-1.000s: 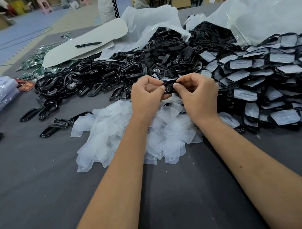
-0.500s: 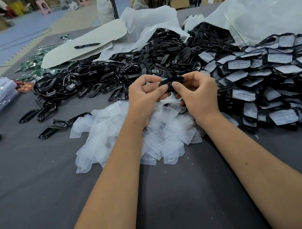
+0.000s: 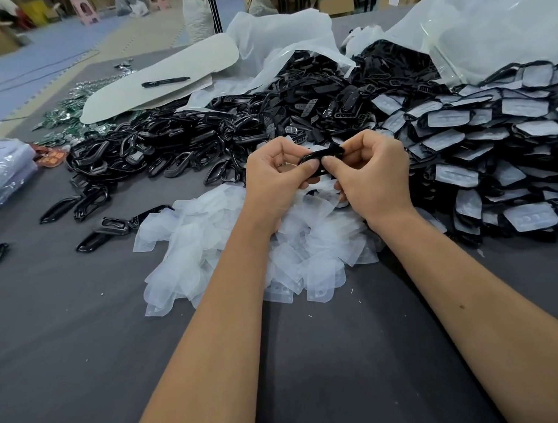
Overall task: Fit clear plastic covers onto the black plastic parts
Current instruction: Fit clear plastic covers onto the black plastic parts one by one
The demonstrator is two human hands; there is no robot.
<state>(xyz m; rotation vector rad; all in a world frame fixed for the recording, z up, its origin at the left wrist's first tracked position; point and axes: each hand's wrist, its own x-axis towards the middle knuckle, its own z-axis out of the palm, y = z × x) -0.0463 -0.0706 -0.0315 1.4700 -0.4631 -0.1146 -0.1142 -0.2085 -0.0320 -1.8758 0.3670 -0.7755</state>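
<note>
Above the heap of clear covers (image 3: 241,244), the left hand (image 3: 275,176) and right hand (image 3: 373,176) pinched one black part (image 3: 321,156) by its ends. It looked light and stiff, probably slick, best gripped at its rim; bare parts lay toward 11 o'clock.

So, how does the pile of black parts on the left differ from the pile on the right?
The left pile of black parts is bare: open glossy black frames with no covers. The right pile of covered parts shows a whitish clear cover on nearly every piece.
The left pile is looser, with a few frames scattered apart on the grey table; the right pile lies in denser overlapping layers.
Both piles rest on the same table and hold black plastic parts.
</note>
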